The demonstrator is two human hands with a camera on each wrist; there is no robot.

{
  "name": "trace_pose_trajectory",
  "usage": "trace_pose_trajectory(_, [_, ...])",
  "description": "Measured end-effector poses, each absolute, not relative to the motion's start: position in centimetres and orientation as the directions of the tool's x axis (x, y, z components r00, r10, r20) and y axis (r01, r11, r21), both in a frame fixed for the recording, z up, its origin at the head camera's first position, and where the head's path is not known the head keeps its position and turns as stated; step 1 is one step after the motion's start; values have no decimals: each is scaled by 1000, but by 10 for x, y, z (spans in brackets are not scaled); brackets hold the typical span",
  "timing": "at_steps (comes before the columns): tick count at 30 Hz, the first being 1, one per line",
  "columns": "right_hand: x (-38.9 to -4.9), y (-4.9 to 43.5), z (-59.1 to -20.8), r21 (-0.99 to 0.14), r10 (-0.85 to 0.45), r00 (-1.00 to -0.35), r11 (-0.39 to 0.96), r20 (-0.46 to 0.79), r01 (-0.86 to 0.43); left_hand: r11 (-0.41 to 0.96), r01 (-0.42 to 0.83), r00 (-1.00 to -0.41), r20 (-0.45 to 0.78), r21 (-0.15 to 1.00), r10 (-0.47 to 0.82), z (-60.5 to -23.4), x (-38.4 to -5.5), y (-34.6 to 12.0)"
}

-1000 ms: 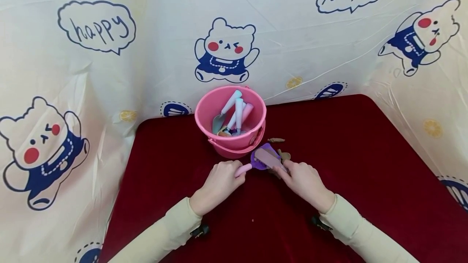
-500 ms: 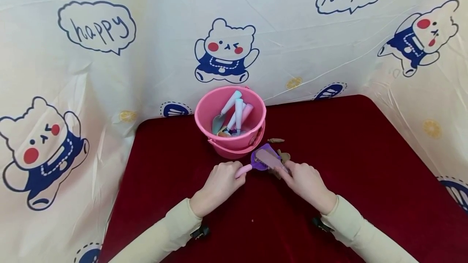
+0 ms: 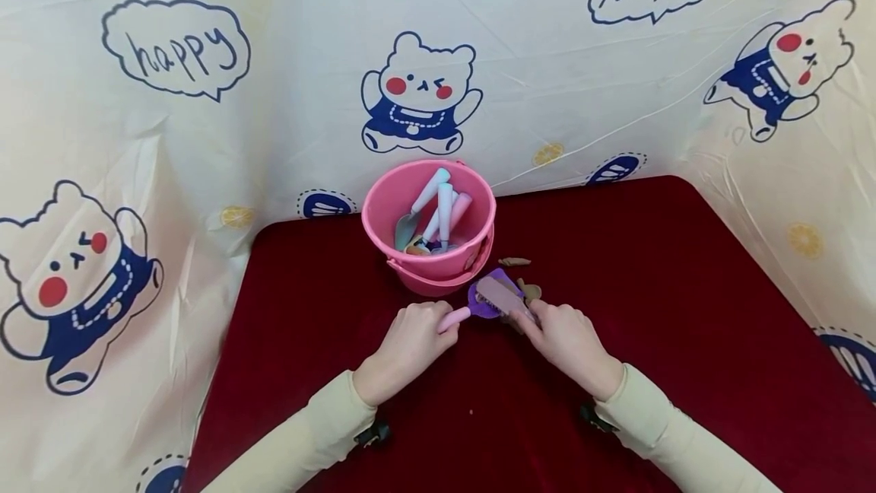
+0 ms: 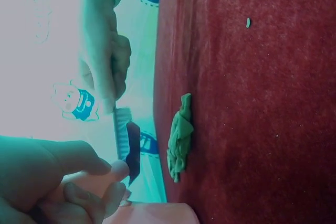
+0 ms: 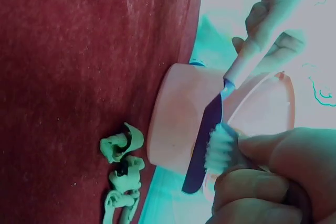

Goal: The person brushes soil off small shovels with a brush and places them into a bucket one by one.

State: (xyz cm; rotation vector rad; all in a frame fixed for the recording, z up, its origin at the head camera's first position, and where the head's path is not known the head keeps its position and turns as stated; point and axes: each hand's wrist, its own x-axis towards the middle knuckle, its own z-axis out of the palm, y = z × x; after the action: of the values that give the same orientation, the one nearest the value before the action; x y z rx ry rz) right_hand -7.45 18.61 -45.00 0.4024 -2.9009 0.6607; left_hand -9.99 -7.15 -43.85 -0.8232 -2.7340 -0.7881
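My left hand point(image 3: 409, 337) grips the pink handle of a small toy shovel with a purple blade point(image 3: 481, 307), in front of the bucket. The right hand point(image 3: 573, 341) grips a flat-backed brush point(image 3: 504, 296), its white bristles point(image 5: 219, 150) against the blade. Both wrist views show the shovel raised over the table. Below and beside it lie crumpled scraps point(image 5: 126, 145), brownish in the head view and green-tinted in the wrist views. One such scrap point(image 4: 180, 140) shows up in the left wrist view.
A pink bucket point(image 3: 388, 200) stands at the back, just beyond the hands, with several pale-handled tools point(image 3: 445, 208) inside. Right of it lies a thin brown scrap point(image 3: 515, 261). A tiny crumb point(image 3: 471, 411) sits nearer on the dark red tablecloth point(image 3: 684, 287). A printed curtain point(image 3: 308, 97) surrounds the table.
My right hand and the brush shift only very slightly over the blade. The left hand keeps the shovel in the same place; the head view drifts a little.
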Motion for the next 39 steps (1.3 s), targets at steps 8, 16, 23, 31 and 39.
trace_pose_trajectory(8, [-74,186,-448,-412,-297,-935,841,192,-351,696,559,-829,292,450,477,-438,-101,-70])
trace_pose_trajectory(16, [-74,191,-446,-360,-234,-946,882,224,-304,706,559,-829,299,435,472,-439,-101,-70])
trace_pose_trajectory(23, [-73,189,-449,-383,-304,-925,846,227,-372,695,578,-816,322,428,480,-436,-102,-71])
trace_pose_trajectory(31, [-76,194,-447,-372,-258,-937,867,235,-332,697,563,-826,309,444,471,-435,-101,-73])
trace_pose_trajectory(39, [-75,189,-451,-393,-317,-923,837,218,-380,683,559,-828,272,471,490,-434,-102,-71])
